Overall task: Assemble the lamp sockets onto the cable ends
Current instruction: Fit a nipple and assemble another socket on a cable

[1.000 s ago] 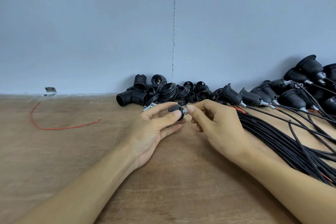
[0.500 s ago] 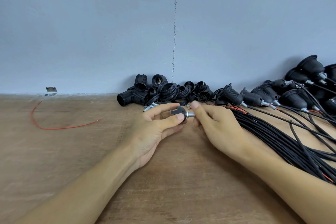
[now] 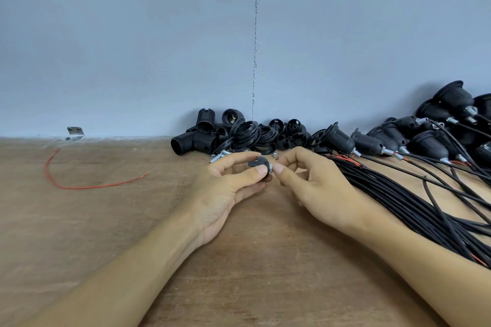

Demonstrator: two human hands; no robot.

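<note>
The left hand (image 3: 225,188) pinches a small black cap (image 3: 259,162) between thumb and forefinger just above the table (image 3: 106,220), in front of the loose socket parts (image 3: 212,138). The right hand (image 3: 313,188) pinches the silver nipple (image 3: 270,168) at the cap's right face. Half a second ago the nipple stood out plainly between the hands; now only a thin rim shows, so it is likely being screwed home, with the cables (image 3: 398,194) at the right probably next.
</note>
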